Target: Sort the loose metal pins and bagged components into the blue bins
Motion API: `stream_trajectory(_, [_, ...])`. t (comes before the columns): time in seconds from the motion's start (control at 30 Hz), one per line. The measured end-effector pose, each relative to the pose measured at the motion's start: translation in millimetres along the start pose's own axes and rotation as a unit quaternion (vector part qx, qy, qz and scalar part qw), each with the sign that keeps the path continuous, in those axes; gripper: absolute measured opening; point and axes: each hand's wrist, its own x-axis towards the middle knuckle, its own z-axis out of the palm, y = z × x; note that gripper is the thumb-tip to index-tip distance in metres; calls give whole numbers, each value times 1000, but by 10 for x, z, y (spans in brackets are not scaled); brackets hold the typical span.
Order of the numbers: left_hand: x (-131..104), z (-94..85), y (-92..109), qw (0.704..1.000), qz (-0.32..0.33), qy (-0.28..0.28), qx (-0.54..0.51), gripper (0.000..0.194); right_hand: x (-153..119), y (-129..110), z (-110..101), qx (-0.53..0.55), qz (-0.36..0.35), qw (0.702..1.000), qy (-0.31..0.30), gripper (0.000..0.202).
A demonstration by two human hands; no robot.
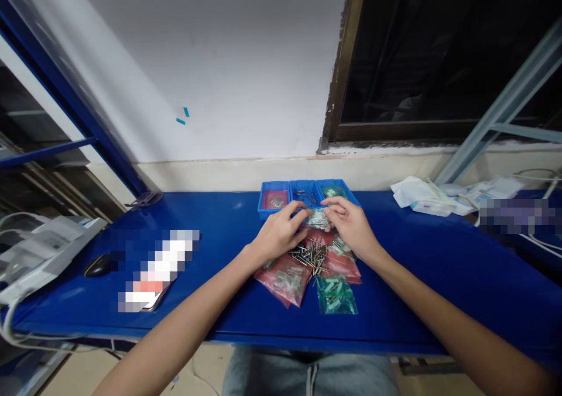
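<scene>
My left hand [281,230] and my right hand [352,225] meet over the middle of the blue table. Between their fingertips is a small clear plastic bag [318,220] of thin pieces, pinched from both sides. Below the hands lies a loose pile of slim metal pins or screws [311,260]; their exact kind is too small to tell. Reddish plastic bags [286,280] with small parts lie left of the pile, and another red bag [346,267] lies to its right. Nearest the table's front edge is a green bag [336,295] with pale pieces inside.
Behind the hands stand three joined blue bins [266,213] holding a red bag, loose metal pieces and a green bag. A black mouse [97,265] and a blurred-out flat item are at left. White plastic wrapping [424,197] lies at right. A wall rises behind.
</scene>
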Motion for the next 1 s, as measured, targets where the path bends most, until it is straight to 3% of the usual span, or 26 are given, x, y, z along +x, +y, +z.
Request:
stream_trajectory(0.13, [8, 12, -9, 999, -3, 29, -18, 31, 13, -15, -40, -18, 2, 999, -31, 21])
stream_trajectory(0.33, [-1, 56, -38, 998, -7, 48, -39, 26, -66, -63, 6, -201, -103, 974, -30, 17])
stream_trajectory(0.43, [-8, 58, -18, 998, -12, 60, -32, 27, -88, -49, 30, -235, -129, 963, -33, 17])
stream_trajectory(0.6, [4, 22, 31, 996, -28, 75, -42, 36, -47, 30, 16, -139, -60, 988, -37, 23])
stream_trajectory(0.77, [3, 14, 47, 998, -27, 47, -35, 44, -30, -21, 11, -26, 1, 998, -49, 26])
stream_trajectory(0.87, [-8, 27, 33, 999, -18, 32, -31, 48, -42, -58, 16, -5, 11, 999, -48, 30])
stream_trajectory(1.0, [-16, 33, 15, 999, -19, 30, -37, 39, -54, -66, 18, -15, -5, 998, -58, 28])
